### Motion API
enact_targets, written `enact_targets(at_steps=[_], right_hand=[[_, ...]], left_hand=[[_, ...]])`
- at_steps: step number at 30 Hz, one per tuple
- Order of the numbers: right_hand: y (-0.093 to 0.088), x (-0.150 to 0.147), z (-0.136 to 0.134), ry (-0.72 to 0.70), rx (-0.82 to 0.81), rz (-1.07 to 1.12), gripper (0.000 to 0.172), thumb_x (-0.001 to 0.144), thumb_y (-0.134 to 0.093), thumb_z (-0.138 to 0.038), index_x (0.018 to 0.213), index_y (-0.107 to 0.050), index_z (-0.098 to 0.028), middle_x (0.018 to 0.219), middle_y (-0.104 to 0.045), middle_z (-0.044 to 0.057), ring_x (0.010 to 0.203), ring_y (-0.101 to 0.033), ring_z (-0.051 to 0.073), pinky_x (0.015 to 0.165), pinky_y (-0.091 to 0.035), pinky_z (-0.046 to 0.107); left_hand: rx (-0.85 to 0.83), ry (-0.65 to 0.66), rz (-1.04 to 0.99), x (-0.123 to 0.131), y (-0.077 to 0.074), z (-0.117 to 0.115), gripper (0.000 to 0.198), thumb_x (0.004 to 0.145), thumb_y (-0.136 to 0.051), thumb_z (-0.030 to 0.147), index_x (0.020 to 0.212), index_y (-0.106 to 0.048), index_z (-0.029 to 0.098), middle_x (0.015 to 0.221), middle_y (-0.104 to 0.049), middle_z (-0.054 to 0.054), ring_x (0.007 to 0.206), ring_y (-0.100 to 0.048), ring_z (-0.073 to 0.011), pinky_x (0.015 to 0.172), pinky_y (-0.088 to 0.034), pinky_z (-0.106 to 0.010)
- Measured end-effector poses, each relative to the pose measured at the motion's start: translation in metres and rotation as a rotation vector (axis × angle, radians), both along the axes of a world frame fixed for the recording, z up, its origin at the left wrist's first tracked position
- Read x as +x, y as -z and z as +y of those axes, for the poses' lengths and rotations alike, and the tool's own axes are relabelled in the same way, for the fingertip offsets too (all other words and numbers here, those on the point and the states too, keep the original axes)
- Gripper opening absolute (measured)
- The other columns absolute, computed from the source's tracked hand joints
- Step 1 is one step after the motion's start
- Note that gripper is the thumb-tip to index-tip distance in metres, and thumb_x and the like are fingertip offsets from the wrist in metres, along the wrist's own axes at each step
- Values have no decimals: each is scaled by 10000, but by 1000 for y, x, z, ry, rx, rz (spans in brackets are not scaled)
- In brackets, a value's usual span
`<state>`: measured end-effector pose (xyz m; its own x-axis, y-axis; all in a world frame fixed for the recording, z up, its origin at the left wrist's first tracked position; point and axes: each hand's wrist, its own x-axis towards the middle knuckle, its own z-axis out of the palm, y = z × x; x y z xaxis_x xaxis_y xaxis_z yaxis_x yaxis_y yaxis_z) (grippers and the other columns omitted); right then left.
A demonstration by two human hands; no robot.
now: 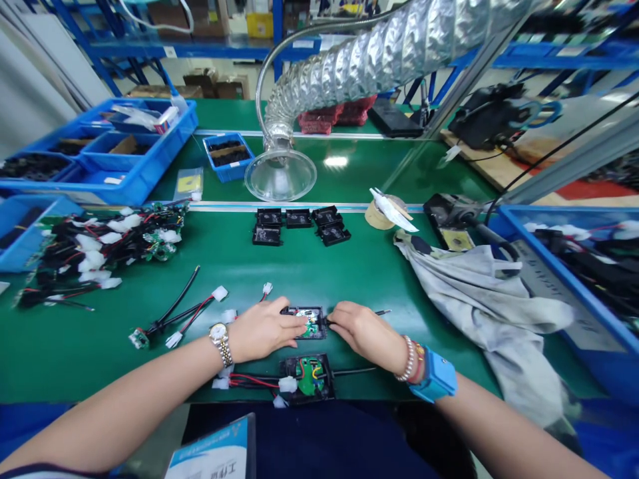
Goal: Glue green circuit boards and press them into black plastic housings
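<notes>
- The left hand [264,329] lies over the left side of a small black box [323,330], fingers partly stretched, tips on the circuit board [313,326] inside; whether it grips the box, I cannot tell.
- The right hand [367,332] is closed, thumb and fingertips pinching a black cable [383,312] right at the box's right end (the cable's tip shows just past the knuckles).
- That box sits flat on the green table [224,256], in front of the person, between the two hands.
- Nearer the body is a second box [289,364], with its own green board [310,380]; red and black wires [254,380] run from it to the left, with white plugs beside them.
- Left of the left hand lies a loose wire set [160,326], and farther left a heap of wired parts [100,246].
- Beyond the hands are five black trays [298,218], below a clear funnel [280,176] on a silver hose [349,73].
- A grey cloth [449,286] lies crumpled on the right, beside a blue bin [574,293].
</notes>
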<state>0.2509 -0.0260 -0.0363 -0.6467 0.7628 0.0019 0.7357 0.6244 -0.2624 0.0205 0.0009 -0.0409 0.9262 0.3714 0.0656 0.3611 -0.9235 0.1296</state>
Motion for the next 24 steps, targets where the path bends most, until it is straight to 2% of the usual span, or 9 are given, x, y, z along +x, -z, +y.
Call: enact_targets(at_steps=[3, 8, 12, 14, 16, 21, 24], right_hand=[[6, 4, 3, -54, 2, 106, 191, 850, -426, -75, 783, -602, -105, 706, -565, 63, 659, -514, 146, 614, -425, 250], [8, 0, 6, -112, 12, 140, 220, 839, -410, -58, 713, -583, -111, 687, -556, 64, 632, -488, 151, 587, -427, 258], [2, 1, -2, -37, 59, 194, 234, 884, -363, -123, 891, -596, -101, 800, -572, 92, 741, -507, 169, 671, -445, 292], [-2, 1, -8, -13, 88, 194, 240, 898, -377, -186, 1016, -579, -132, 913, -559, 102, 807, -501, 178, 708, -433, 311], [-5, -1, -13, -14, 99, 142, 239, 888, -427, -249, 1062, -577, -181, 936, -537, 95, 798, -487, 181, 687, -412, 314], [-5, -11, -11, -28, 69, 58, 212, 870, -476, -304, 966, -625, -189, 805, -497, 61, 720, -445, 162, 634, -348, 288], [-3, -15, -8, -68, 92, 40, 189, 858, -499, -291, 905, -628, -161, 833, -524, 72, 731, -444, 167, 633, -347, 292]], left_hand=[[-5, -3, -6, 0, 0, 0, 218, 869, -482, 304, 1054, -580, 245, 1131, -597, 35, 842, -429, -193, 571, -384, -265], [-23, 6, 28, 1, -3, 1, 218, 874, -469, 315, 1045, -581, 239, 1160, -579, 52, 834, -424, -195, 568, -390, -275], [-16, -7, 53, 2, -5, -1, 222, 892, -428, 310, 1039, -577, 234, 1146, -582, 34, 858, -427, -203, 576, -399, -278], [-16, -10, 67, 2, -6, -1, 227, 896, -418, 310, 1048, -566, 231, 1149, -572, 16, 857, -430, -200, 571, -402, -275], [-23, -6, 79, 2, -6, -1, 223, 894, -421, 314, 1047, -560, 229, 1159, -554, 1, 851, -433, -194, 578, -408, -272], [-31, 1, 105, 3, -6, 0, 213, 888, -429, 322, 1018, -564, 221, 1173, -512, -27, 862, -438, -192, 623, -431, -279], [-22, -7, 114, 4, -8, 0, 209, 877, -449, 326, 1017, -562, 218, 1185, -492, -39, 861, -443, -195, 633, -443, -290]])
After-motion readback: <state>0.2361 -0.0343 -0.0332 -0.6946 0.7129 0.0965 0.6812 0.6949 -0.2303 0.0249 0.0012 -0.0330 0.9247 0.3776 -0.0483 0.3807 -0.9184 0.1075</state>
